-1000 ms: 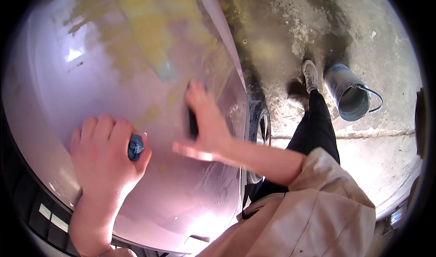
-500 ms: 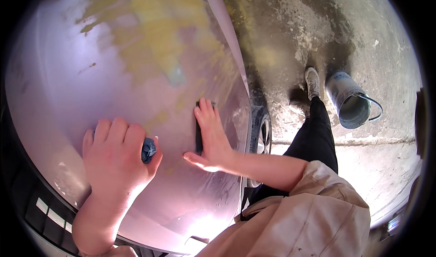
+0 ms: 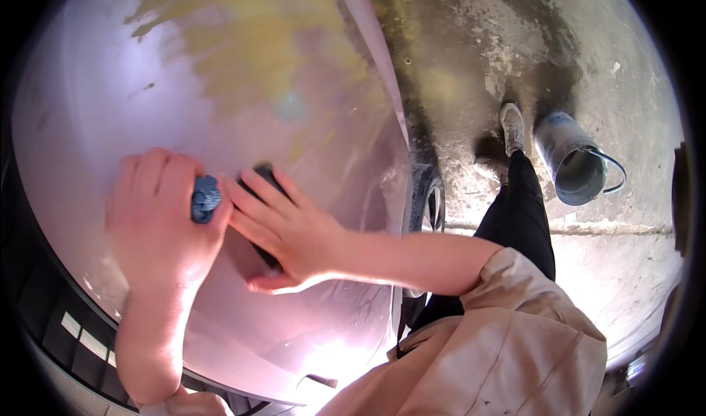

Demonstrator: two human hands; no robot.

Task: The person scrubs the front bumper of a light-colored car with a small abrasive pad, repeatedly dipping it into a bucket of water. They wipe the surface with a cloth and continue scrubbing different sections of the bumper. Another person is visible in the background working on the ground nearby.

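Note:
A glossy pale-purple car panel [image 3: 110, 107] fills the left half, with a rough yellow filler patch [image 3: 250, 41] near the top. My left hand [image 3: 158, 221] rests on the panel, closed around a wad of blue cloth [image 3: 205, 198]. My right hand [image 3: 283, 228] lies flat on the panel beside it, pressing a dark sanding block [image 3: 262, 175] whose end shows under the fingers. The two hands touch at the fingertips.
A car wheel [image 3: 426, 195] shows below the panel's right edge. On the stained concrete floor [image 3: 625, 283] stands a grey bucket [image 3: 577, 158] with a handle, next to my shoe [image 3: 512, 125] and black trouser leg. A dark edge with white labels [image 3: 81, 339] runs lower left.
My right hand slid the dark block left and down across the panel until it met my left hand. My left hand shifted slightly up with the blue cloth.

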